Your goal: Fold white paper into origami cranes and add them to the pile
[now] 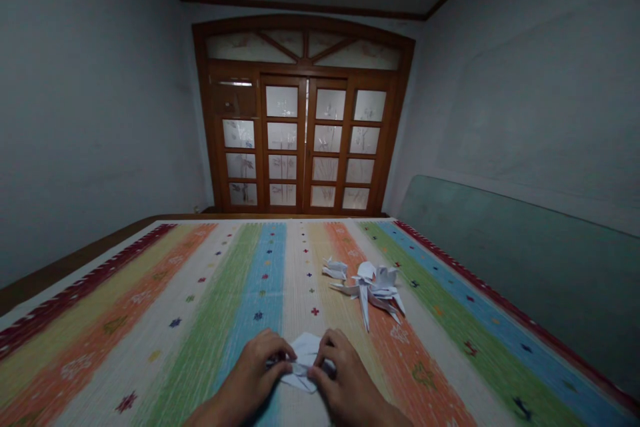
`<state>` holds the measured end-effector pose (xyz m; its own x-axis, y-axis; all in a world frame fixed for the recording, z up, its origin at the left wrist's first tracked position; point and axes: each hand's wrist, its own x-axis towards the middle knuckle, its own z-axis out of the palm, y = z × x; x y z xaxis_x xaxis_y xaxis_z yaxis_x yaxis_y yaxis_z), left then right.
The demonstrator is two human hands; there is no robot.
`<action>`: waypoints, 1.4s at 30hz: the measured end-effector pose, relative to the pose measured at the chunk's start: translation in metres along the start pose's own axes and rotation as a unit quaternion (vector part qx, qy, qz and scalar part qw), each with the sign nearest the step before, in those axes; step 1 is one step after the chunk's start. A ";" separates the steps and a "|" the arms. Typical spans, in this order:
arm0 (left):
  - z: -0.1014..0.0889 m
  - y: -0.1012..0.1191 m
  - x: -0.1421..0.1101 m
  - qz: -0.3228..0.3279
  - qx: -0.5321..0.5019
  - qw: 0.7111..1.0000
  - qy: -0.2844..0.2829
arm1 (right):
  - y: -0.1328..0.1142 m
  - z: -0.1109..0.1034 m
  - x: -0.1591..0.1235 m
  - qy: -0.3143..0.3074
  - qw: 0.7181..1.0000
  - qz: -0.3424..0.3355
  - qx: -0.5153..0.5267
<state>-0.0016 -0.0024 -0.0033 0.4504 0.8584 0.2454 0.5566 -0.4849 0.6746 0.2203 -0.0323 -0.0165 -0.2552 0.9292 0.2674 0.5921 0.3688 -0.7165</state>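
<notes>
A folded sheet of white paper [304, 361] lies on the striped cloth between my hands. My left hand [253, 373] pinches its left side, and my right hand [345, 377] grips its right side, with fingers bent over the folds. Part of the sheet is hidden under my fingers. Ahead and to the right, a larger folded white paper figure [374, 290] with pointed flaps rests on the cloth. A smaller folded white paper piece [335, 269] lies just beyond it, to the left. Neither of these touches my hands.
A multicoloured striped cloth [210, 320] covers the wide low surface, with a wooden edge [65, 267] along its far left. A green panel [505, 280] leans against the right wall. Wooden doors with frosted glass [303, 140] stand beyond the far end.
</notes>
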 end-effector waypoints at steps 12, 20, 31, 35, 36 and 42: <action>-0.008 0.006 0.000 0.006 0.028 0.999 -0.025 | -0.002 -0.006 0.003 0.004 0.999 0.035 -0.011; -0.007 0.011 -0.009 0.114 0.096 0.988 -0.043 | 0.002 -0.003 0.001 0.010 0.997 -0.009 -0.074; -0.002 0.028 -0.012 0.185 0.233 0.955 -0.016 | -0.001 -0.001 0.001 0.002 0.991 -0.014 -0.131; 0.013 0.021 -0.013 0.186 0.217 0.958 0.005 | -0.007 -0.003 0.004 -0.003 0.993 -0.007 -0.120; 0.016 0.019 -0.012 0.176 0.204 0.963 0.004 | -0.008 -0.004 0.005 -0.002 0.993 -0.006 -0.116; 0.012 0.021 -0.003 0.029 0.082 0.996 -0.022 | -0.004 -0.004 0.012 -0.002 0.997 -0.021 -0.079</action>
<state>0.0171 -0.0171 0.0014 0.5130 0.8221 0.2469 0.6335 -0.5567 0.5374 0.2179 -0.0226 -0.0081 -0.2848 0.9131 0.2919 0.6934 0.4065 -0.5949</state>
